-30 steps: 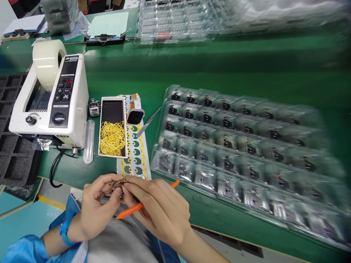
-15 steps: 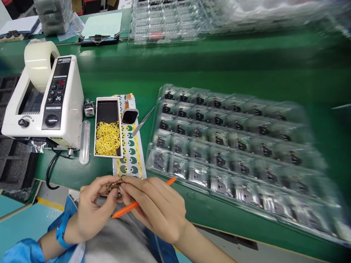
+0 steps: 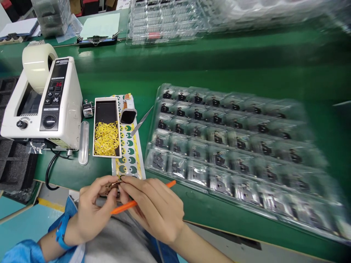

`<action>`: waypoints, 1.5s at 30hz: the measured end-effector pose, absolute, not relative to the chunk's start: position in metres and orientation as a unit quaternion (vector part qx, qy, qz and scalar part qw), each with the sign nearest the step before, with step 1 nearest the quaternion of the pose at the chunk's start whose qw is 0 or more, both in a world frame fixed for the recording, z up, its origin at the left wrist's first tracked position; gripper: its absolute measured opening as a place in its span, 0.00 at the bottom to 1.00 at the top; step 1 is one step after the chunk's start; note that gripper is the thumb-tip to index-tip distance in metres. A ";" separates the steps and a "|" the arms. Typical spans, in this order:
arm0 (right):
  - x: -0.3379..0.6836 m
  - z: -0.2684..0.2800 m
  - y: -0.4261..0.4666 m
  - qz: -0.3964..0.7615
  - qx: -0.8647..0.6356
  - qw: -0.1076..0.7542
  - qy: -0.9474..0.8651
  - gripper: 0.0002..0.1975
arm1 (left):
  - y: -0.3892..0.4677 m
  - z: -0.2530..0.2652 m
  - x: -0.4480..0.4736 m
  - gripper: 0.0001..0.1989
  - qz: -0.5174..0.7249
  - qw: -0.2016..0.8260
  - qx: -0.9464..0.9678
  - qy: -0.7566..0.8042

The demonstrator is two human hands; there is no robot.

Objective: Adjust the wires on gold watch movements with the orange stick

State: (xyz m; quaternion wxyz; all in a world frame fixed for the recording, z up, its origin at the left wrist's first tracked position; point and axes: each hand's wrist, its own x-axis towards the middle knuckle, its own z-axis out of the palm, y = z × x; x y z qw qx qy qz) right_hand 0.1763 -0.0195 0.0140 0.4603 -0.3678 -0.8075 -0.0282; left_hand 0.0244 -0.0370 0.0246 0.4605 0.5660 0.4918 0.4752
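Just off the table's front edge, my left hand pinches a small brown metallic part between thumb and fingers. My right hand meets it from the other side, its fingertips on the same part. Through the right hand's fingers runs an orange pen-like stick, its pointed end toward lower left and its other end beyond the knuckles. Beyond the hands lies a sheet of die-cut stickers, with a watch-like square screen and pointed tweezers on it. A white-rimmed box holds many yellow rings.
A clear compartment tray of small black parts covers the right side. At left stand a tape dispenser, a tally counter and a clear strip-shaped piece. Behind are a clipboard and stacked clear trays.
The view has shifted very slightly. Both hands stay together on the small part, and the orange stick's pointed end sits a little higher.
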 end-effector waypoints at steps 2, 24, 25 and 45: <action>0.175 0.013 -0.020 -0.028 -0.374 0.467 -0.801 0.03 | -0.036 0.026 0.025 0.12 0.470 0.467 0.556 0.502; 0.163 0.003 -0.025 0.006 -0.434 0.498 -0.751 0.10 | -0.025 0.026 0.026 0.03 0.438 0.555 0.463 0.535; 0.162 0.003 -0.025 0.004 -0.438 0.497 -0.749 0.10 | -0.025 0.025 0.026 0.03 0.439 0.555 0.458 0.538; 0.191 0.027 -0.022 0.250 -0.377 0.449 -0.771 0.07 | -0.019 0.036 0.012 0.05 0.417 0.628 0.437 0.490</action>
